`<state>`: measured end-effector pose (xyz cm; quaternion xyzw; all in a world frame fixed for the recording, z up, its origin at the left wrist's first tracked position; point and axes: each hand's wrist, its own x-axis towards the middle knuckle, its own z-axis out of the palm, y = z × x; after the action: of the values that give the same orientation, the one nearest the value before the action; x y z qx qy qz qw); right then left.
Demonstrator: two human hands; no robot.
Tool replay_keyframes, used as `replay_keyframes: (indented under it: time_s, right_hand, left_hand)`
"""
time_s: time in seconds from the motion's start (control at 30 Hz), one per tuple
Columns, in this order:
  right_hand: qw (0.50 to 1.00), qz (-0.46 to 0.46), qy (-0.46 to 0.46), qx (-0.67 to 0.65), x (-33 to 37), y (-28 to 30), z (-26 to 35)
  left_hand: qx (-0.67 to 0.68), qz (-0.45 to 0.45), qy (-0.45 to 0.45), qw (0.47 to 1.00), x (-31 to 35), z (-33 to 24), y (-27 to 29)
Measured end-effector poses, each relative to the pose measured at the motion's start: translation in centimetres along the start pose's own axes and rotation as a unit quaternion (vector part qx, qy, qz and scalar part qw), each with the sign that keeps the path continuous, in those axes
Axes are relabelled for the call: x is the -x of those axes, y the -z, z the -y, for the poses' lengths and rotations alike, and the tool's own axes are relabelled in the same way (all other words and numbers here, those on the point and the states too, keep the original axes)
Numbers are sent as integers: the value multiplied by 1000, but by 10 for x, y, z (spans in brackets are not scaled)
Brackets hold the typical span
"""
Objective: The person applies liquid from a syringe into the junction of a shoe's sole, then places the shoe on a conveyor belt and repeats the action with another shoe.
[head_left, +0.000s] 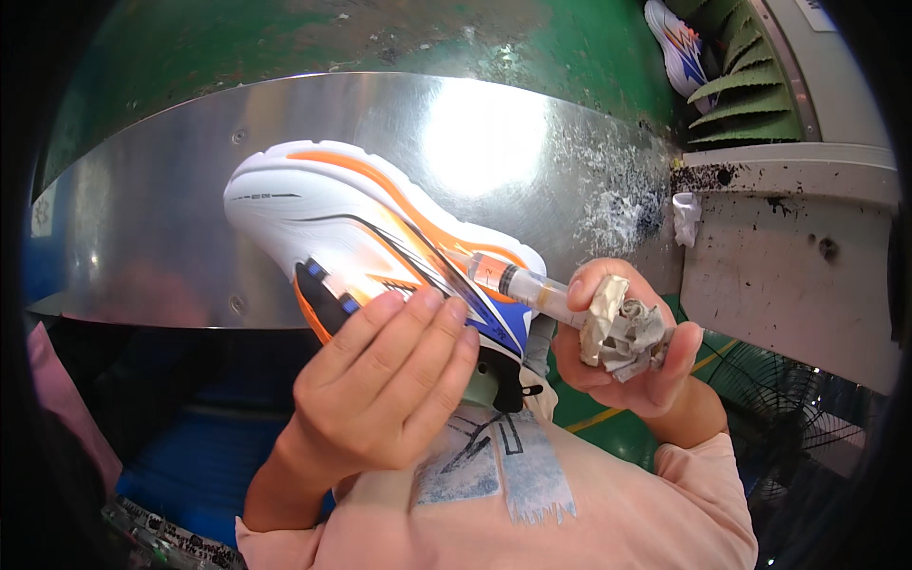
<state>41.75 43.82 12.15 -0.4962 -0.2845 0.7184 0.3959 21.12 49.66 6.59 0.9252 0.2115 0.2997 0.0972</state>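
Observation:
A white running shoe with orange, black and blue accents lies on its side, toe to the left, over the metal table's front edge. My left hand grips it near the opening, fingers lying along the upper and thumb hidden. Closed around a clear syringe is my right hand. The syringe's plunger end is wrapped in crumpled whitish material. Its tip points left, at the seam between the shoe's upper and its orange and white midsole. Whether the tip touches the shoe I cannot tell.
The shiny metal table borders a green belt-like surface. At the far right, another shoe sits beside green flaps at a machine opening. A white scrap clings to the stained machine panel. A fan stands lower right.

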Motion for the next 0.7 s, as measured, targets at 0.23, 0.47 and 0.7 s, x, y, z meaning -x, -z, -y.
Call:
replay_keyframes:
  time_s: [0.23,0.47,0.7]
  right_hand:
    - [999,31,36,2,18,17,-16]
    - [983,83,119,-117,11,37,-47]
    - [962,92,154,-207,-7,33,-71]
  left_hand:
    - [-22,20,14,999,-9,6,9]
    - [-46,63,-5,997,-21,14,24]
    - [-46,144,-21,988,-31,29,50]
